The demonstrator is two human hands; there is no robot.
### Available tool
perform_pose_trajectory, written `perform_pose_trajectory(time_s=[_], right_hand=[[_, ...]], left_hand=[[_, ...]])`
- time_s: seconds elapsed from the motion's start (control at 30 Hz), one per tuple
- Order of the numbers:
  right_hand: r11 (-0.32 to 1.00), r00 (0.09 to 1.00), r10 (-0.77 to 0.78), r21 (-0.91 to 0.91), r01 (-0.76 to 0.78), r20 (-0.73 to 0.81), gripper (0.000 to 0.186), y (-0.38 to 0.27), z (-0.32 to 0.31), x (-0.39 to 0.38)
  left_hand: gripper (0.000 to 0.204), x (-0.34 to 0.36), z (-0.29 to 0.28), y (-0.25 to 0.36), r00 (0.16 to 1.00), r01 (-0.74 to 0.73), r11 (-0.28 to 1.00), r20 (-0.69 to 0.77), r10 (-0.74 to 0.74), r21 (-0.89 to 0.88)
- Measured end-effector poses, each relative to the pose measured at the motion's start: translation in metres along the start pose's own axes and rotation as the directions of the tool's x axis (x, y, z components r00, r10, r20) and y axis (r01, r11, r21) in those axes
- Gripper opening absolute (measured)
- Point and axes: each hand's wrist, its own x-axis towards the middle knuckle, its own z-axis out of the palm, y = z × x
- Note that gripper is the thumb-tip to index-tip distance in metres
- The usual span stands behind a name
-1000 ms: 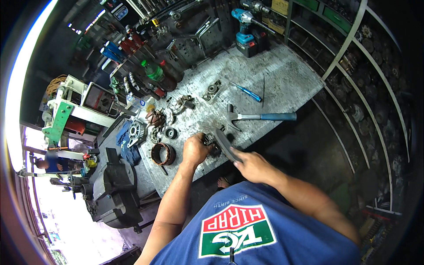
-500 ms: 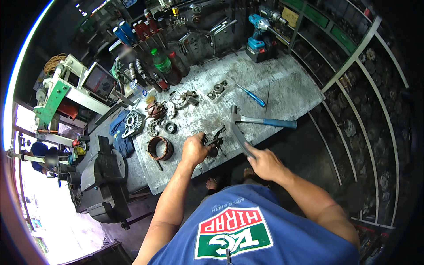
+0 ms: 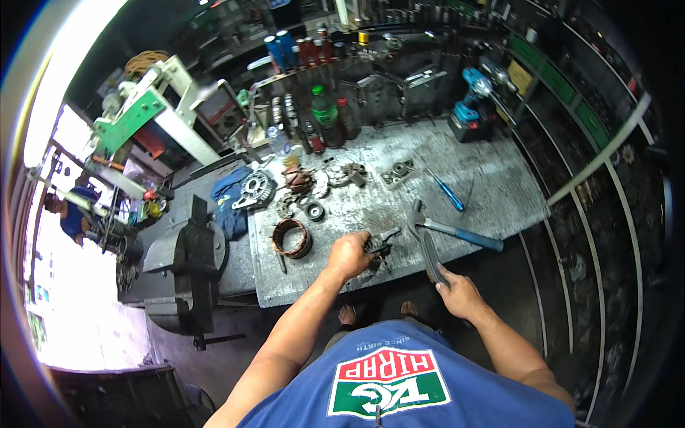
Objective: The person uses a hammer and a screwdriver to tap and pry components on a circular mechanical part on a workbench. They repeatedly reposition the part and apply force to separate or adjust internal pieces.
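Note:
My left hand (image 3: pixel 349 255) grips a small dark metal part (image 3: pixel 380 246) near the bench's front edge. A pale metal arm sticks out of it, and the fingers hide much of the rest. My right hand (image 3: pixel 460 294) is closed round one end of a long, slightly curved grey tool (image 3: pixel 430 257) whose exact kind I cannot make out. Its far end reaches close to the head of a hammer (image 3: pixel 464 234) with a blue grip, lying on the bench. Left of my left hand sit a copper-wound stator ring (image 3: pixel 292 240) and a small round pulley (image 3: pixel 314 210).
The metal workbench (image 3: pixel 499 185) also bears a blue screwdriver (image 3: pixel 446 190), a cordless driver (image 3: pixel 471 103), a tray of bearings (image 3: pixel 398 172), a rotor (image 3: pixel 297 179), an alternator housing (image 3: pixel 255 190) and bottles (image 3: pixel 325 114). A bench vise (image 3: pixel 182 264) stands left; shelving (image 3: pixel 606 171) is right.
The whole view has shifted, so the bench now appears further right. My right hand has drawn the grey tool back from the part in my left hand, which stays gripped.

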Motion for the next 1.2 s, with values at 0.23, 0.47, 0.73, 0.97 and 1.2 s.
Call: perform_pose_trajectory(time_s=[0.23, 0.47, 0.73, 0.97, 1.2], right_hand=[[0.941, 0.931, -0.338, -0.052, 0.334, -0.138, 0.062, -0.078, 0.032, 0.089], [0.975, 0.989, -0.115, -0.182, 0.131, 0.093, 0.06, 0.004, 0.021, -0.001], [0.931, 0.989, 0.061, -0.364, -0.008, 0.136, 0.058, -0.007, 0.026, 0.042], [0.955, 0.993, 0.002, -0.296, 0.033, 0.116, 0.062, -0.017, 0.03, 0.042], [0.958, 0.991, -0.001, -0.285, 0.04, 0.135, 0.063, -0.026, 0.027, 0.041]], left_hand=[[0.054, 0.004, 0.016, -0.007, 0.997, 0.03, 0.996, -0.069, -0.036, -0.078], [0.036, 0.001, 0.017, -0.001, 0.989, -0.01, 0.991, -0.15, -0.01, -0.134], [0.036, -0.006, 0.017, 0.004, 0.987, 0.008, 0.988, -0.16, -0.032, -0.154], [0.036, -0.006, 0.021, 0.003, 0.981, 0.002, 0.985, -0.19, -0.036, -0.175], [0.036, -0.003, 0.03, 0.0, 0.976, 0.01, 0.981, -0.21, -0.051, -0.193]])
